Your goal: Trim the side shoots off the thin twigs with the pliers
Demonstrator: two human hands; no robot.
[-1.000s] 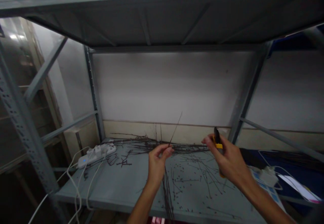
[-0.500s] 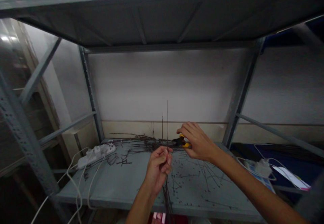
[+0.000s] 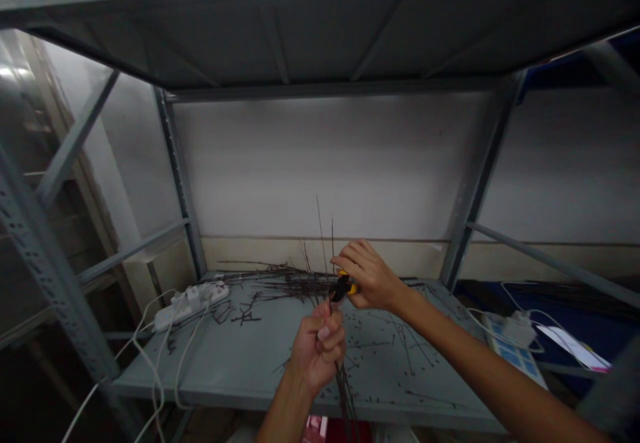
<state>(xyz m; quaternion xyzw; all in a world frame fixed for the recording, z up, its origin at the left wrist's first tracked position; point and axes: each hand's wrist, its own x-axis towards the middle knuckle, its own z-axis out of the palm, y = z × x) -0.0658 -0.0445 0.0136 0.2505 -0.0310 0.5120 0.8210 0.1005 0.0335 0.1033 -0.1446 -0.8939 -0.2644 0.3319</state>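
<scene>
My left hand [image 3: 319,346] is closed in a fist around a bundle of thin dark sticks [image 3: 344,389] that runs down past the shelf's front edge, with a tip rising just above the fist. My right hand [image 3: 367,275] grips yellow-and-black cutters [image 3: 343,288], their dark jaws at the stick tip right above my left fist. Behind both hands lies a pile of long dark twigs [image 3: 280,281] along the back of the grey metal shelf [image 3: 225,363], with a few thin stems [image 3: 323,229] standing up from it.
Short cut bits of stick [image 3: 395,349] are strewn over the shelf. A white power strip [image 3: 190,297] with white cables [image 3: 155,376] sits at the left. Another adapter and papers [image 3: 520,336] lie on the dark blue surface at right. Shelf uprights [image 3: 183,183] and an upper shelf frame the space.
My left hand dropped lower and nearer with the sticks. My right hand swung the cutters from the right over to the left, bringing the jaws to the stick tip.
</scene>
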